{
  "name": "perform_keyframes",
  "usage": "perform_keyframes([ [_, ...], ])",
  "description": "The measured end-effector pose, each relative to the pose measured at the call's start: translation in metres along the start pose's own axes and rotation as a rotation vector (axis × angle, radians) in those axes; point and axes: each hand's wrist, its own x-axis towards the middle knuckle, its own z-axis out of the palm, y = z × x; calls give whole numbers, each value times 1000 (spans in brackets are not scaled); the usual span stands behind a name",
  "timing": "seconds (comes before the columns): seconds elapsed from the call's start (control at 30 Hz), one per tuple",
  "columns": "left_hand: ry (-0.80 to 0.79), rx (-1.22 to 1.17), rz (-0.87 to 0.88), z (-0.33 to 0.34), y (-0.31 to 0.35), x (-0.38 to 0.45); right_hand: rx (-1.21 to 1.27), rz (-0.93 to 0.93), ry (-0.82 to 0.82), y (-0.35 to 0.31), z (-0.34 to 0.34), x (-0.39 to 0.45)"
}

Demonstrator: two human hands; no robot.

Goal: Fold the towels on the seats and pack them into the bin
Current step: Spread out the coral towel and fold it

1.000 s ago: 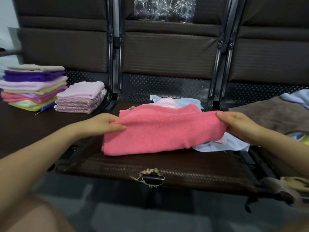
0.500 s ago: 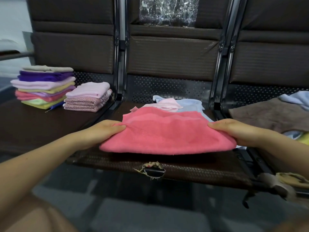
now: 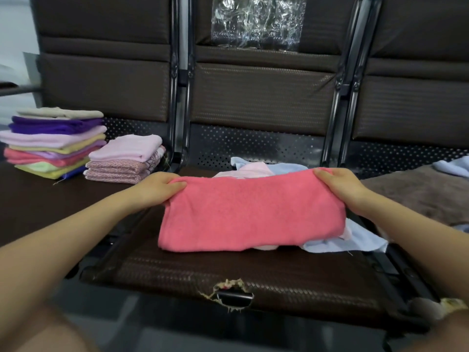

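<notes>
Both hands are on the pink towel point(image 3: 251, 214) here, one at each far corner. The left hand point(image 3: 158, 190) has its fingers point(image 3: 177, 185) curled over the far left corner, grasping the cloth, and the right hand point(image 3: 338, 186) grips the far right corner the same way, fingers clenched round the edge. Between the two sets of fingers the towel is stretched flat in a folded band, its near edge lying on the middle seat point(image 3: 228, 273). Just beyond the fingers, a pale pink cloth point(image 3: 250, 171) and a light blue cloth point(image 3: 286, 167) peek out from behind the towel; more of the blue one spills out below the right hand, touching the towel's right end. Well off to the left of the left fingers sits a tall stack of folded towels point(image 3: 53, 142) in purple, pink, yellow and green, and nearer to those fingers a smaller folded pile point(image 3: 124, 158) with a light pink one on top. To the right of the right fingers, a brown cloth point(image 3: 418, 191) covers the next seat. Near the front edge of the middle seat there is a torn patch point(image 3: 232, 292), and crinkled clear plastic point(image 3: 256, 21) hangs on the seat back beyond
</notes>
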Motion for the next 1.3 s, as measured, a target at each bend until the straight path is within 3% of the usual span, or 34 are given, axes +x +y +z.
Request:
perform_keyframes([
  [0.23, 273, 20, -36, -3, 10, 44, -17, -75, 151, -2, 21, 51],
  [0.37, 366, -2, -113, 10, 3, 70, 17, 63, 205, 4, 31, 78],
  [0.53, 220, 74, -261, 30, -9, 81, -110, 288, 50, 26, 26, 80],
  [0.73, 74, 109, -363, 34, -17, 64, -258, 374, -67, 53, 16, 69],
  [0.97, -38, -317, -574, 35, -6, 40, -182, 451, -269, 31, 18, 53],
  [1.13, -47, -380, -595, 55, 0, 33, 0, 419, -246, 29, 21, 42],
  [1.3, -52, -468, -567, 59, -1, 29, -37, 419, -171, 21, 20, 33],
])
